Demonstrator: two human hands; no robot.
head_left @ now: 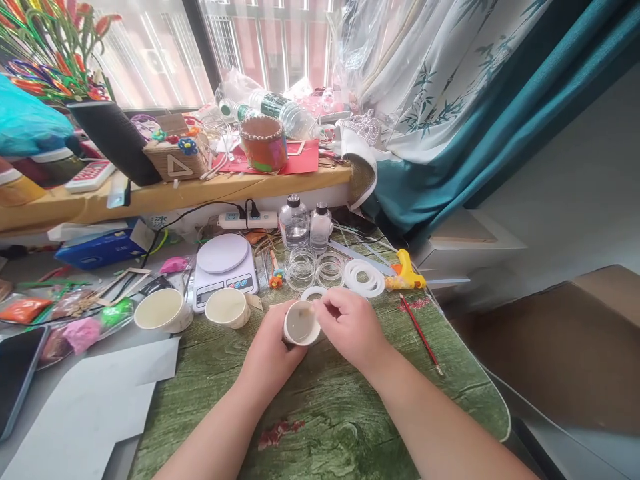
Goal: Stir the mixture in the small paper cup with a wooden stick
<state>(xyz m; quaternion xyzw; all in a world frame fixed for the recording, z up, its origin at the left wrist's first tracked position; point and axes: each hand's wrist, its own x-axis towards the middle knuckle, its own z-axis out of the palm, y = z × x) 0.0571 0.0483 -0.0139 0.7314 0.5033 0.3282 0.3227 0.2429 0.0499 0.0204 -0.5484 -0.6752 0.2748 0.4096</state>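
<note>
My left hand [267, 350] is wrapped around a small white paper cup [301, 341], tilted so that its mouth faces me. The inside looks greyish, perhaps with clear liquid. At the cup's right rim my right hand [355, 330] is closed in a pinch; whatever it holds is too small or hidden to name. Two more paper cups stand to the left, one nearer [230, 317] and one farther out [170, 319]. Beyond my hands lie clear ring moulds [301, 268] and white ring moulds [373, 283], with two capped bottles [295, 227] of clear liquid behind them.
A white kitchen scale [227, 280] sits behind the cups. On the right are a yellow glue gun [407, 272] and a red pencil [420, 333], near the table edge. Grey sheets [100, 407] and a tablet [17, 373] lie left. A cluttered sill [210, 187] runs along the back.
</note>
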